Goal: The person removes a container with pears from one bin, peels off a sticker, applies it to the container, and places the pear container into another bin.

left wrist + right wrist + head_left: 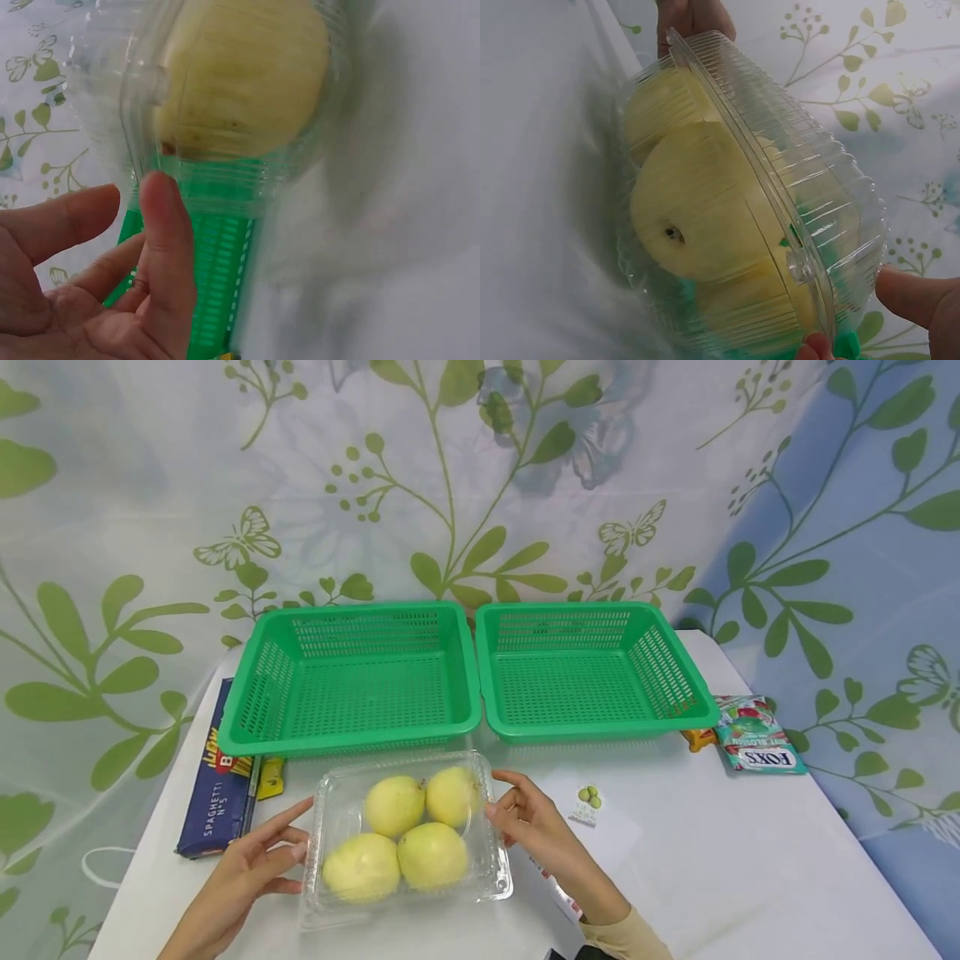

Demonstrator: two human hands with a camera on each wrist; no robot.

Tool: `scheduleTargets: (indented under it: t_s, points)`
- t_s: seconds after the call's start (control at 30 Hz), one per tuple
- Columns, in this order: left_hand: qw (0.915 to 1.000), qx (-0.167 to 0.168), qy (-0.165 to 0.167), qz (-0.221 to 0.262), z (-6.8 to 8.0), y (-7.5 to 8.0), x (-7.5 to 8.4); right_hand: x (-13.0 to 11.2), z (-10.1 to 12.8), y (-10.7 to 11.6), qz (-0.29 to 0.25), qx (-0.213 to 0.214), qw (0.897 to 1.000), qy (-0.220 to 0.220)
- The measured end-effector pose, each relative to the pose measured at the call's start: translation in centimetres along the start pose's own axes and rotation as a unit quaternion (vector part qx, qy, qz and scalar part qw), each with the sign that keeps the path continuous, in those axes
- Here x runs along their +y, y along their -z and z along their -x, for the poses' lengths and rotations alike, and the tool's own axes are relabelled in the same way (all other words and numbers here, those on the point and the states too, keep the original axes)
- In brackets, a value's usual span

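Note:
A clear plastic clamshell box [408, 839] holding several yellow-green round fruits [393, 806] sits on the white table [712, 860] near its front edge. My left hand [296, 839] lies at the box's left side, fingers straight and touching its wall. My right hand [502, 814] touches the box's right edge with loosely bent fingers. In the left wrist view the left hand [142, 225] is open beside the box [232, 97]. The right wrist view shows the box's lid rim [780, 202] close up, with a fingertip at the rim and the thumb [919, 300] apart from it.
Two empty green slotted baskets [352, 681] [588, 672] stand side by side behind the box. A blue spaghetti box [217, 789] lies at the left, a FOXS candy bag [757, 747] at the right. A small fruit sticker [588, 802] lies right of my right hand.

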State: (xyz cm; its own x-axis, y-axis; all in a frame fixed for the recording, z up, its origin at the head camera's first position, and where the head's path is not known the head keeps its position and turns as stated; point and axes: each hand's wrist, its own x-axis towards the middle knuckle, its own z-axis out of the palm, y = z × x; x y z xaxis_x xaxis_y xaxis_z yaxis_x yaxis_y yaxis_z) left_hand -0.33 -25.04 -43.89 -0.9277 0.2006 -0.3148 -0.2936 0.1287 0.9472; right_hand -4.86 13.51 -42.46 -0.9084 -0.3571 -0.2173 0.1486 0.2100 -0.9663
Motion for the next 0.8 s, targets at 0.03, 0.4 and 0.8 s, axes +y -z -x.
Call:
scheduleTargets:
  t_s: [0.03,0.4,0.8]
  points:
    - [0.9999,0.007,0.010,-0.009,-0.1,-0.1,0.0,0.2,0.0,-0.1,0.003,-0.001,1.000,-0.001]
    - [0.9988,0.025,0.017,-0.038,-0.3,-0.8,-0.4,1.2,-0.1,-0.2,0.023,0.004,1.000,-0.013]
    - [0.9981,0.036,0.005,-0.049,-0.5,-1.0,0.0,1.3,-0.5,0.0,0.025,-0.008,1.000,-0.014]
